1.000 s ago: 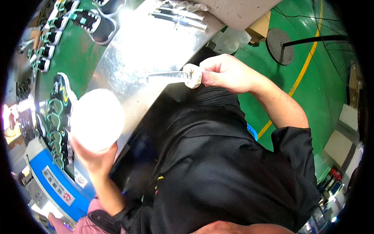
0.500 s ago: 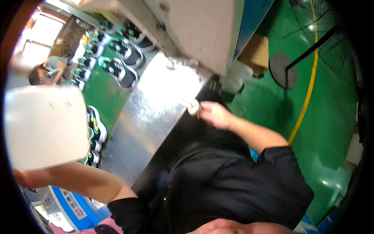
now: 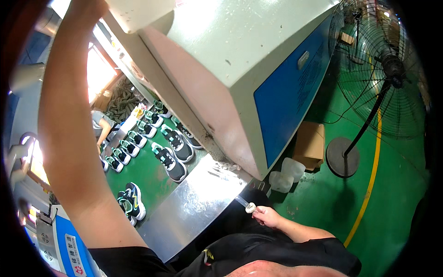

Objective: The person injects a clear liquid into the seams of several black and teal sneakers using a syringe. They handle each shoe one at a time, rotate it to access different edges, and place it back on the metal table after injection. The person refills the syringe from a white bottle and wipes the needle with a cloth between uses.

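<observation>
A workshop with a glossy green floor [image 3: 304,210], seen from above, has a yellow line [image 3: 368,198] curving down toward 4 o'clock. A bare metal bench [image 3: 184,221] slants across the view at 7 o'clock. At 12 o'clock stands a large cream machine [image 3: 217,46], its blue side panel [image 3: 281,108] facing 2 o'clock.

At 5 o'clock the person's right hand [image 3: 267,216] has its fingers closed on a small tool [image 3: 245,204], which has a whitish knob and a clear, flat shaft. The shaft points toward 10 o'clock, its tip beside the bench's near edge.

The bare left forearm rises along 9 o'clock to the left hand [image 3: 93,6], cut by the upper rim near 11 o'clock. The hand is beside a pale, round-cornered item [image 3: 143,16]; whether it grips this cannot be made out.

Black-and-white sneakers [image 3: 170,154] with mint details sit beyond the bench at 8 o'clock, with a row of similar shoes behind. At 2 o'clock stands a black fan [image 3: 392,69]; at 3 o'clock, a cardboard box [image 3: 308,147]
</observation>
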Action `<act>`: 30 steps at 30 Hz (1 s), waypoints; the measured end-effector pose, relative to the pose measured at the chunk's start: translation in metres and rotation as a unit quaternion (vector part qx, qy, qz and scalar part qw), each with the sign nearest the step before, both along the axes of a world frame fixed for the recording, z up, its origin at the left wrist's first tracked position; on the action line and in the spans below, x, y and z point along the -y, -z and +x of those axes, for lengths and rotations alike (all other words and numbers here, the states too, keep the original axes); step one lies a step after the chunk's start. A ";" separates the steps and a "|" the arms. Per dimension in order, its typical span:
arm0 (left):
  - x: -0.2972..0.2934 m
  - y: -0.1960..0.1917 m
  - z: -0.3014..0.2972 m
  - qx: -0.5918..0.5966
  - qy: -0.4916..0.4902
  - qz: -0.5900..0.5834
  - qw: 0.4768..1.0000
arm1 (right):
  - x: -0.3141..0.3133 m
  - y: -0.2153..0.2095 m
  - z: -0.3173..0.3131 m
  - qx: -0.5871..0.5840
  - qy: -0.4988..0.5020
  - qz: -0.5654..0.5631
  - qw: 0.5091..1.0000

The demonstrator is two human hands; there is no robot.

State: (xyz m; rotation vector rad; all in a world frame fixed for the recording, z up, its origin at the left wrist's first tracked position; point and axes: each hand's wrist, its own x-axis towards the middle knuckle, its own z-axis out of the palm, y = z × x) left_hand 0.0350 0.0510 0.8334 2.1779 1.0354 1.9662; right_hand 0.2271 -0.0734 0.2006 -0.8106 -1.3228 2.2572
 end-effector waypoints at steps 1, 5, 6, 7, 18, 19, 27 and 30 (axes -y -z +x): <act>-0.019 -0.011 -0.023 -0.040 0.001 -0.003 0.999 | 0.000 0.003 0.000 -0.005 -0.003 -0.003 1.000; -0.058 0.010 -0.032 -0.047 -0.050 -0.070 0.995 | -0.005 0.014 0.018 0.011 0.040 -0.044 0.998; -0.057 0.010 -0.034 -0.058 -0.075 -0.080 0.992 | -0.005 0.014 0.015 0.011 0.032 -0.040 0.999; -0.056 0.013 -0.036 -0.070 -0.099 -0.090 0.988 | -0.005 0.013 0.012 0.011 0.023 -0.035 0.999; 0.030 0.153 -0.075 -0.183 -0.350 -0.029 0.918 | 0.005 -0.030 -0.029 -0.014 -0.026 0.088 0.996; 0.066 0.186 -0.079 -0.180 -0.378 -0.064 0.906 | 0.008 -0.038 -0.036 -0.035 -0.018 0.060 0.997; 0.228 0.505 -0.085 0.223 0.101 -0.469 0.848 | 0.034 -0.066 -0.104 -0.100 -0.093 0.082 0.987; 0.231 0.516 -0.091 0.368 0.120 -0.432 0.815 | 0.033 -0.078 -0.127 -0.091 -0.108 0.163 0.976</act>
